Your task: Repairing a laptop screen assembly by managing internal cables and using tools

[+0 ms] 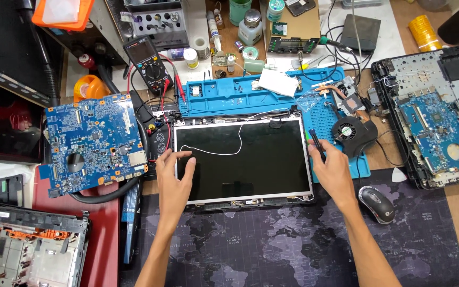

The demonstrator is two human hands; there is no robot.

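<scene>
A bare laptop screen panel (243,159) is steadied at both side edges on the worktop.

The panel lies flat, face up, at the middle of the worktop, between a blue circuit board (94,143) near the left edge and a blue repair mat (251,95) behind. The left hand (173,180) is spread open on the panel's left edge, apparently to keep it from sliding. The right hand (333,167) is closed on a dark slim tool (317,143) at the right edge. A cooling fan (353,133) and a mouse (377,203) lie just beside.
</scene>
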